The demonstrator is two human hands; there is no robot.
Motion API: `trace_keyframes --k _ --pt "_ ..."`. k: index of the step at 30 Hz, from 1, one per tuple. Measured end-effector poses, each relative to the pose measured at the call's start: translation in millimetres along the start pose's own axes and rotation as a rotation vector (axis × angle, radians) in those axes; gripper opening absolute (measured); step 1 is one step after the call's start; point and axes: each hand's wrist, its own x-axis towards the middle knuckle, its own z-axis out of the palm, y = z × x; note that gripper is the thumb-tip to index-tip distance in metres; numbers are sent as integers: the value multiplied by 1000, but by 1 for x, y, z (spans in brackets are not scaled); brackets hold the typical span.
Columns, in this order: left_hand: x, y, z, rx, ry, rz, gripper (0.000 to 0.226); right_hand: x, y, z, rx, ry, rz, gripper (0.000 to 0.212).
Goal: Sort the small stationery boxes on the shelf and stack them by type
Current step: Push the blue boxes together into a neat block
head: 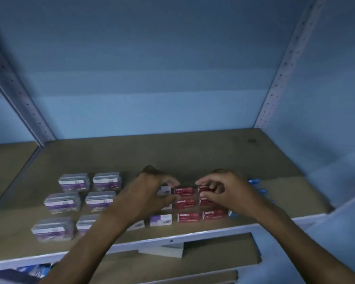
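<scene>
Small boxes lie in rows on a brown shelf board [172, 152]. My left hand [150, 191] pinches a small white and purple box [164, 190] at the back of the middle rows. My right hand [223, 189] grips a red staples box [205, 189] in the back row. More red staples boxes [186, 203] lie between and in front of my hands. White and purple small boxes [161, 219] sit near the front edge. To the left stand several stacks of clear-wrapped purple packs [63, 201].
Blue items [254, 181] peek out behind my right wrist at the right. The shelf's white front rail [172, 240] runs below the boxes. Perforated metal uprights [283, 68] stand at the back corners. A lower shelf holds a white box [162, 251].
</scene>
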Motion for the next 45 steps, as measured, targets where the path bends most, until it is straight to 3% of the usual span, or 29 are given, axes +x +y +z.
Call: trace_keyframes --k 3,7,14,23,45 --pt "16 21 30 -14 -9 82 33 -26 23 -14 29 35 13 28" --pt "27 49 59 50 60 146 47 -51 50 -25 26 75 7 25" --pt "44 81 89 139 108 170 28 -76 81 -45 -65 141 -3 29" --pt "55 87 103 264 55 167 42 -86 107 -52 -180 107 51 33" --pt "57 87 114 269 56 139 33 -80 122 -54 -157 53 78 24"
